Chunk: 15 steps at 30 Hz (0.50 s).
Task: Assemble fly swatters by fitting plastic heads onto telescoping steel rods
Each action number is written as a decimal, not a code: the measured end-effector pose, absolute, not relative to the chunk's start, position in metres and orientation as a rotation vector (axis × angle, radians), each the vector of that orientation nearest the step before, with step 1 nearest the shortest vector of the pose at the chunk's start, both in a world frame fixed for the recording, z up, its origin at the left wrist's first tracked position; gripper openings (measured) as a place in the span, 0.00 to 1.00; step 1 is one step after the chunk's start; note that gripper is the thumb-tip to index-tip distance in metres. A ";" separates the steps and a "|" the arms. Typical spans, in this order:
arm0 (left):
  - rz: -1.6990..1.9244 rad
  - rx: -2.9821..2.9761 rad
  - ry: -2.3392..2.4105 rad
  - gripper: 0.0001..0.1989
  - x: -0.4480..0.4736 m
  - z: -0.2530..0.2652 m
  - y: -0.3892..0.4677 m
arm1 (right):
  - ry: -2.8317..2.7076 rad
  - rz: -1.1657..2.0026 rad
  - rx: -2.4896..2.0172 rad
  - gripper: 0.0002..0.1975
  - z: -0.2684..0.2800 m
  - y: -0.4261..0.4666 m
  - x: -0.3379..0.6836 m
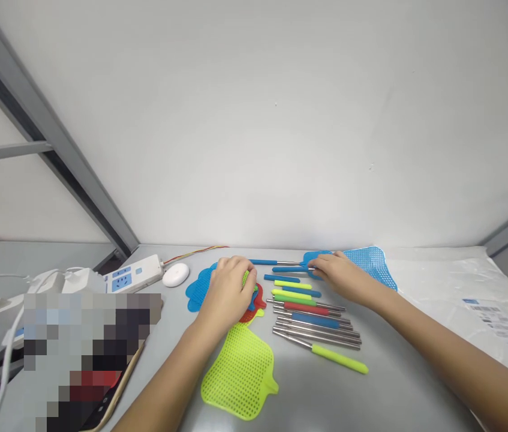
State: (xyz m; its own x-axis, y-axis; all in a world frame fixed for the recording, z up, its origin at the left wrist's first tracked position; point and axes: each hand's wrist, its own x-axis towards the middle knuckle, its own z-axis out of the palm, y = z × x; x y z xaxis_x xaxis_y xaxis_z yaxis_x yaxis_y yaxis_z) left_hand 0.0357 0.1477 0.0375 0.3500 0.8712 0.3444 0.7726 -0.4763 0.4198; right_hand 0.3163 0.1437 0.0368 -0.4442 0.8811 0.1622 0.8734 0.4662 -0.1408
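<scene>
left hand (pixel 234 287) curled over mesh heads (pixel 200 291), lower centre, right hand (pixel 337 271) at blue swatter (pixel 311 257), both grips unclear; likely light, flexible, best held by handle (pixel 262 262).

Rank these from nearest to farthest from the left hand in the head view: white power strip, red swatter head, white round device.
Nearest to the left hand first:
1. Red swatter head: right by the fingers, partly covered.
2. White round device: to the hand's left.
3. White power strip: farther left, beyond the round device.
</scene>
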 end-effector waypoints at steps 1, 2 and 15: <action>0.685 2.489 1.526 0.11 0.040 0.036 0.158 | -2.489 0.094 -1.530 0.15 0.035 0.147 0.318; 0.565 2.559 1.541 0.11 0.044 0.035 0.169 | -2.480 0.120 -1.538 0.15 0.033 0.150 0.320; 0.262 2.739 1.403 0.07 0.076 0.010 0.243 | -2.396 0.200 -1.603 0.12 0.010 0.150 0.328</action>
